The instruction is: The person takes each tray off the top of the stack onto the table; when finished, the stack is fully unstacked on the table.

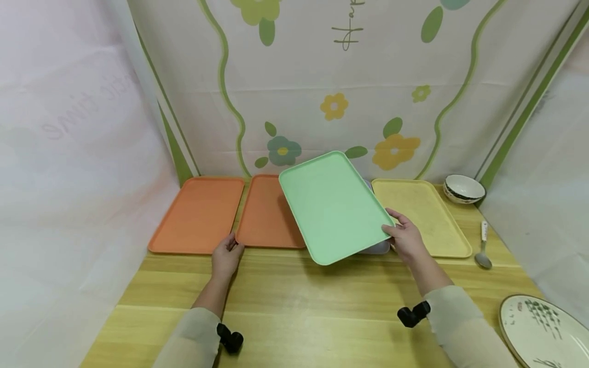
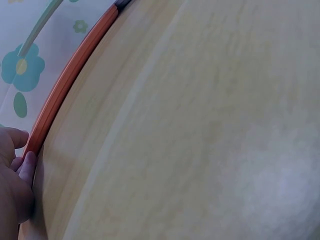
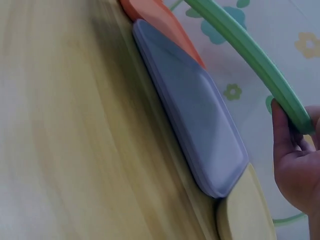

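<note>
My right hand (image 1: pixel 405 237) pinches a light green tray (image 1: pixel 336 207) by its near right corner, thumb on top. Tilted and raised, the green tray hides much of a lavender tray (image 3: pixel 195 115) that lies on the table. At the near left corner of an orange tray (image 1: pixel 267 217), my left hand (image 1: pixel 227 258) has its thumb and fingers on the rim. In the left wrist view those fingers (image 2: pixel 27 165) pinch the orange edge. The green tray also overlaps this orange tray's right part in the head view.
Another orange tray (image 1: pixel 198 214) lies at the left end of the row, a yellow tray (image 1: pixel 418 217) at the right. Beyond it are a bowl (image 1: pixel 465 189) and a spoon (image 1: pixel 483 250). A patterned plate (image 1: pixel 543 332) sits near right. Printed cloth (image 1: pixel 294 66) stands behind.
</note>
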